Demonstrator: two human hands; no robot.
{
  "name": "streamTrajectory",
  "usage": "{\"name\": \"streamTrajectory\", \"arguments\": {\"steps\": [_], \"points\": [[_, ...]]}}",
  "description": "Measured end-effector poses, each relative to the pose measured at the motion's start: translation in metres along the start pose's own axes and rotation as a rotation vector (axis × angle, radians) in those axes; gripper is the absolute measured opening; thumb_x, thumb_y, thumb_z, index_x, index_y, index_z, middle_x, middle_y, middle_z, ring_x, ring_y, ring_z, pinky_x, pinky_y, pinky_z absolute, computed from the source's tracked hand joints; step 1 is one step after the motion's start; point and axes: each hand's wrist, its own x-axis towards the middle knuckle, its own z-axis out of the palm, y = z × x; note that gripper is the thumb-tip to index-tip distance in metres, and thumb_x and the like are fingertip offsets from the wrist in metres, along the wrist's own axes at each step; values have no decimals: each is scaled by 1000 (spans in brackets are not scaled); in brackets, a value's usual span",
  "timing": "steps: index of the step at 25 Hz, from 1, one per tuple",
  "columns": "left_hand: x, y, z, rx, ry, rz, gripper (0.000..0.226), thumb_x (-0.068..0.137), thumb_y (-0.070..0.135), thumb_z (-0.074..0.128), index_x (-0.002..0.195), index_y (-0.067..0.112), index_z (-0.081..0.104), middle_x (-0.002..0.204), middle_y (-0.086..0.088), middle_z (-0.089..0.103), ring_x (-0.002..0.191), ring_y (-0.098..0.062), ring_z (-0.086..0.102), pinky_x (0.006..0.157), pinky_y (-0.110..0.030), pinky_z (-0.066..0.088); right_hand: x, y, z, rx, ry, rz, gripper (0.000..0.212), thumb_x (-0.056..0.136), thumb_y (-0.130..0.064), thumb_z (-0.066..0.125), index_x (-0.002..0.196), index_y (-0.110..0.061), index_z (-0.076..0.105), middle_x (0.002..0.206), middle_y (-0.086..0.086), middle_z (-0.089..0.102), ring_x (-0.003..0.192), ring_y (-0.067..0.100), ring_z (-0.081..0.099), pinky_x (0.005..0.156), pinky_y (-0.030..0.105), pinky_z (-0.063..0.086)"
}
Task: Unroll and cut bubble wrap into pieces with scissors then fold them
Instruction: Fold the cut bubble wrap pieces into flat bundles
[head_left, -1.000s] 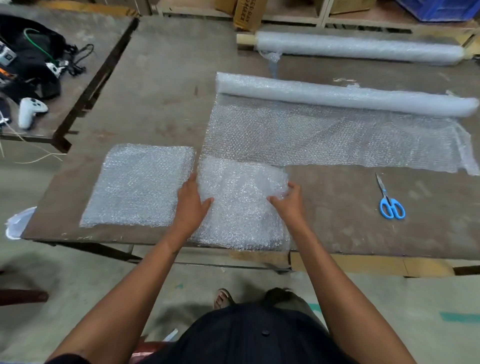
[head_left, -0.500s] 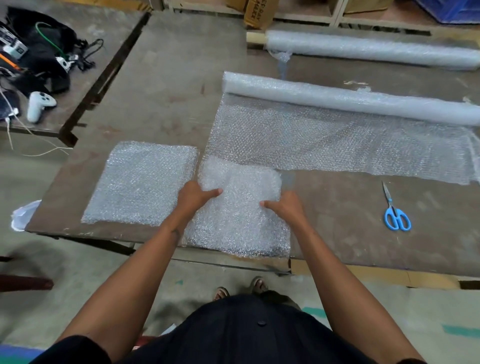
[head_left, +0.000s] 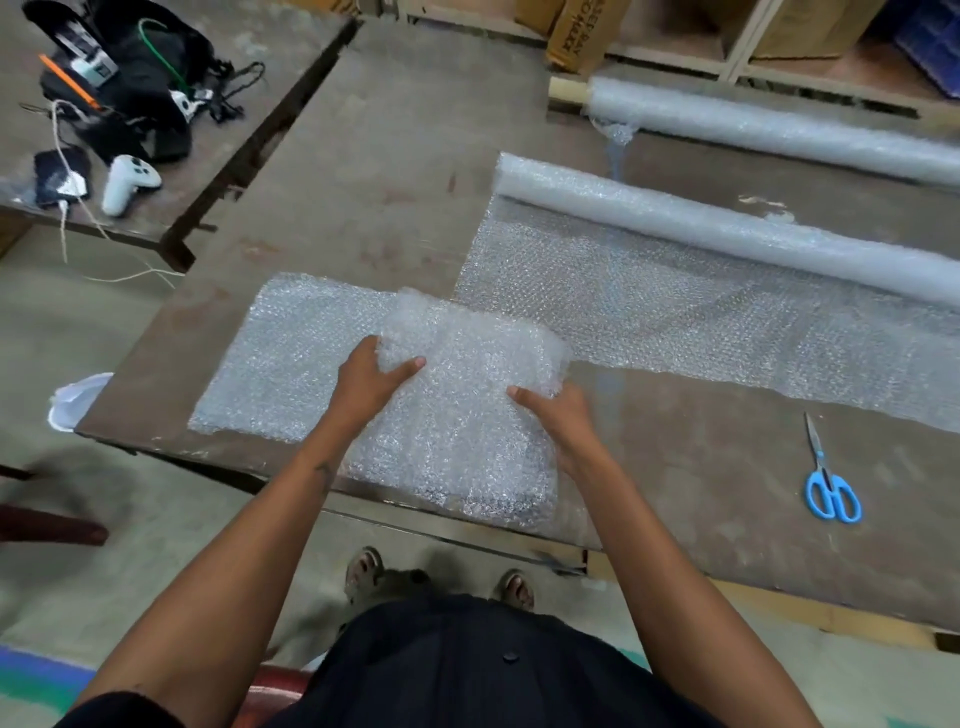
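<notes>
A folded bubble wrap piece (head_left: 467, 405) is lifted slightly at the table's near edge. My left hand (head_left: 371, 379) grips its left side, thumb on top. My right hand (head_left: 553, 415) grips its right side the same way. The piece overlaps the right edge of a flat folded stack (head_left: 296, 358) lying to the left. A bubble wrap roll (head_left: 727, 228) lies behind, with its unrolled sheet (head_left: 675, 312) spread toward me. Blue-handled scissors (head_left: 828, 480) rest shut on the table to the right, apart from both hands.
A second roll (head_left: 779, 130) lies at the back of the brown table (head_left: 363, 182). A side table at the left holds a white controller (head_left: 127, 182), a phone, cables and a black bag. Cardboard boxes stand on shelves behind.
Both hands have taken hold of the folded piece and carried it left, so it now overlaps the flat stack. The camera view has shifted left as well.
</notes>
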Motion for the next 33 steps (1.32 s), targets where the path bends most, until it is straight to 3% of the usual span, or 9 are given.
{"name": "streamTrajectory", "arguments": {"steps": [7, 12, 18, 20, 22, 24, 26, 30, 33], "points": [[68, -25, -120, 90, 105, -35, 106, 67, 84, 81, 140, 10, 59, 136, -5, 67, 123, -28, 65, 104, -48, 54, 38, -21, 122, -29, 33, -2, 110, 56, -65, 100, 146, -18, 59, 133, -1, 74, 123, 21, 71, 105, 45, 57], [93, -38, -166, 257, 69, 29, 78, 84, 49, 87, 140, 5, 55, 122, -6, 65, 108, -27, 63, 86, -34, 44, 52, -22, 193, -113, 145, 31, 59, 79, -36, 95, 128, -11, 72, 117, 3, 79, 107, 22, 76, 97, 44, 62], [99, -67, -170, 520, 196, -78, 118, 77, 90, 64, 151, 1, 40, 146, -23, 43, 139, -42, 41, 107, -67, 35, 47, -31, 223, -538, 281, 17, 101, 80, -55, 90, 150, 0, 43, 144, 17, 57, 132, 35, 58, 97, 36, 49], [106, -71, -171, 460, 160, -167, 135, 66, 104, 55, 145, -5, 45, 140, -27, 52, 133, -46, 50, 104, -64, 44, 46, -35, 228, -563, 262, 45, 79, 82, -53, 89, 130, 0, 55, 115, 14, 66, 102, 28, 67, 79, 36, 53], [116, -74, -177, 381, 96, -240, 126, 50, 110, 57, 109, -2, 63, 100, -20, 69, 97, -40, 71, 76, -47, 56, 50, -35, 230, -545, 233, 73, 62, 81, -52, 90, 108, -6, 57, 92, 3, 58, 77, 16, 59, 60, 30, 46], [116, -64, -186, 314, 27, -254, 97, 49, 98, 73, 79, 8, 56, 70, -12, 57, 62, -28, 60, 58, -36, 44, 47, -37, 236, -448, 176, 75, 64, 82, -42, 92, 123, -6, 58, 106, -1, 55, 96, 16, 60, 74, 28, 48], [116, -57, -191, 187, -84, -255, 74, 61, 74, 89, 76, 12, 52, 72, -5, 54, 63, -21, 53, 59, -32, 38, 46, -35, 239, -403, 164, 23, 69, 82, -32, 93, 136, -6, 59, 114, -3, 54, 114, 16, 57, 89, 30, 48], [115, -46, -196, -73, -300, -190, 45, 75, 29, 95, 111, 16, 71, 99, 2, 78, 90, -19, 75, 66, -27, 59, 35, -32, 223, -232, 108, -21, 65, 84, -19, 92, 138, -11, 58, 119, -5, 64, 116, 20, 65, 85, 27, 49], [114, -34, -181, -137, -467, -211, 48, 79, 18, 93, 120, 10, 69, 87, 2, 79, 72, -8, 76, 76, -27, 62, 24, -28, 188, -30, 35, 19, 62, 81, -20, 94, 133, -15, 61, 118, -5, 73, 113, 19, 71, 78, 20, 55]]}}
